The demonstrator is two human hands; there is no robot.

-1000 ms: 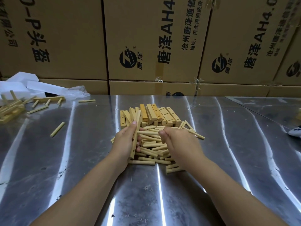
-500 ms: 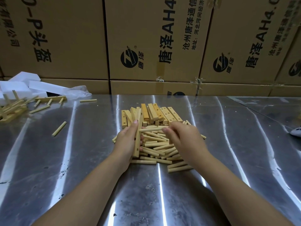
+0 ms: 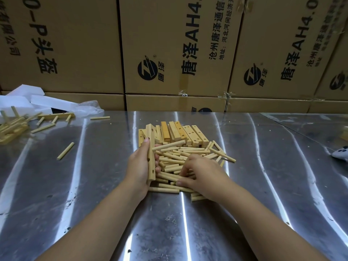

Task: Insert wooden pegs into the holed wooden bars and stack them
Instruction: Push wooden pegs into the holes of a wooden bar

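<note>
At the peg pile: bar in left hand, right hand down on the pegs

Left hand (image 3: 140,166) grips one bar (image 3: 151,153) edge-up over the near-left side of the pile. Its fingers (image 3: 145,143) lie wrapped along the bar's left face. The bar's long axis runs straight away from the person: near end by the palm, far end over the bar stack (image 3: 180,132). Holes show on its right face, so they face the right hand.

Right hand (image 3: 199,178) is palm-down on the pegs (image 3: 175,157), just right of the bar, with fingers (image 3: 185,171) curled into the pile. Can't tell whether a peg is pinched yet; the tips are hidden among the pegs.

Key relation: most pegs under that hand lie crosswise, left-right, so they sit roughly square to the bar and already point at the hole face.

Judgement: the next move is a short leftward carry by the right hand, peg end-on into a hole, with little re-orienting. The right hand is nearer the pegs. The left only has to hold the bar steady.

Risk: loose pegs dragged out of the pile onto the desk (image 3: 263,185).
</note>
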